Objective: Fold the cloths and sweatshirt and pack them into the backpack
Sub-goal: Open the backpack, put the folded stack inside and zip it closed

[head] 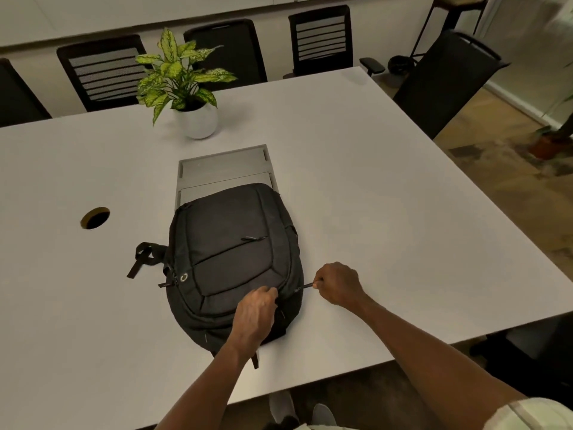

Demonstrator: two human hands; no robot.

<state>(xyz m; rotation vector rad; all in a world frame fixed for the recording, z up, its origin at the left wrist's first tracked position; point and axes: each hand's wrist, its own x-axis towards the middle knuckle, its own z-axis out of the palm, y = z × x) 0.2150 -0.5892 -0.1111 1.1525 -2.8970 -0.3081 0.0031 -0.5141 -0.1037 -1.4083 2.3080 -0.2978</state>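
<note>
— Backpack (229, 252): where does it lie?
— Flat on the white table (387, 197), face up, near the table's front edge, its far end resting over a grey panel (223, 166) set into the tabletop. A strap (144, 257) sticks out on its left side.
— And the hands?
— The left hand (254, 318) has its fingers curled, gripping the fabric at the bag's near right part. The right hand (338, 283) is just beside the bag's right side, pinching a zipper pull (307, 286).
— Anything else on the table?
— A potted plant (186, 85) toward the back edge, and a round hole (95, 217) near the left.
</note>
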